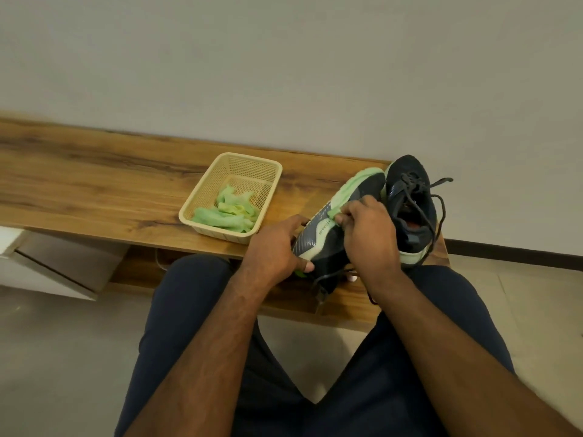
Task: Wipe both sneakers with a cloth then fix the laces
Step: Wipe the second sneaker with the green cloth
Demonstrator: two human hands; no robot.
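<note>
At far left of the work area, a cream basket [202, 205] sits on the wooden surface [94, 184] and holds spare green cloths [232, 209]. Next, our left hand [274, 247] closes its grip around the heel end of the near sneaker [334, 244], which is tilted on its side at the surface's front edge. Our right hand [369, 234] pinches a green cloth [334, 212] against the grey side panel. We judge the wiping step of the first sneaker to be in hand. The next move calls for strokes along the pale green sole while the left hand steadies the shoe. At right, the second sneaker [410, 200] stands upright, touching the first; its dark upper looks matte and its laces [432, 203] hang loose, still to be fixed.
</note>
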